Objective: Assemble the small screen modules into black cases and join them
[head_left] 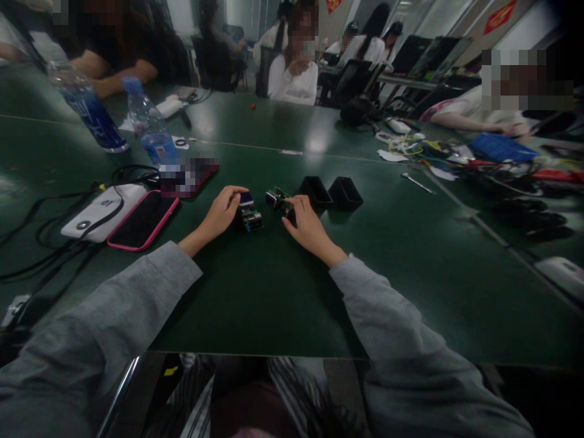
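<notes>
My left hand (223, 210) grips the left edge of a small circuit board (252, 220), its thumb side against the board. The board carries a dark screen-like part and metal connectors. To the right, my right hand (305, 222) has its fingers closed around a second circuit board (283, 204) with a silver connector at its left end; the fingers cover part of it. Just beyond that hand stand two black open boxes, a left box (318, 188) and a right box (345, 193). Both boards are at or just above the green table (264, 292).
A pink-cased phone (143, 220), a white power bank (103, 213) and black cables lie left. Farther back are a large bottle (89, 109) and a smaller bottle (152, 131). At right lie a metal tool (418, 182) and tangled wires (420, 147). Several people sit beyond.
</notes>
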A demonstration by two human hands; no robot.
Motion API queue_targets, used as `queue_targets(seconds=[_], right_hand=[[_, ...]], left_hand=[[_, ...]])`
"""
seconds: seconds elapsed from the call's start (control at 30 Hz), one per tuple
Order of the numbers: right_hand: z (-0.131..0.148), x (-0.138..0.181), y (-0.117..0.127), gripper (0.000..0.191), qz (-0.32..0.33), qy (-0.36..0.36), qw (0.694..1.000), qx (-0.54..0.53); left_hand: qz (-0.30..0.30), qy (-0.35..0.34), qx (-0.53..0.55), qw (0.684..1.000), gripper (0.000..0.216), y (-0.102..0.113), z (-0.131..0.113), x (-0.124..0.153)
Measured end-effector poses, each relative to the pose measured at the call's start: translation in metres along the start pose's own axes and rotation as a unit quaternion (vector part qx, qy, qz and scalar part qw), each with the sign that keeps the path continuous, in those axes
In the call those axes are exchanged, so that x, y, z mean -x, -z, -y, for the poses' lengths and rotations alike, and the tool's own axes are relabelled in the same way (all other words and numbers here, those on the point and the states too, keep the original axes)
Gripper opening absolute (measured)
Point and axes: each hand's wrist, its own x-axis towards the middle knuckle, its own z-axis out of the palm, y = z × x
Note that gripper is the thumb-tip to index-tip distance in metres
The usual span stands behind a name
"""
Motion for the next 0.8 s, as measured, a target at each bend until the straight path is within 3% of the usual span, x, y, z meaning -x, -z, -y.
queue_targets(seconds=[0.8], right_hand=[[0.0009, 0.0002, 0.0019, 0.048, 0.015, -0.003, 1.0, -0.01]], left_hand=[[-0.001, -0.005, 0.008, 1.0, 0.029, 0.0002, 0.0019, -0.0001]])
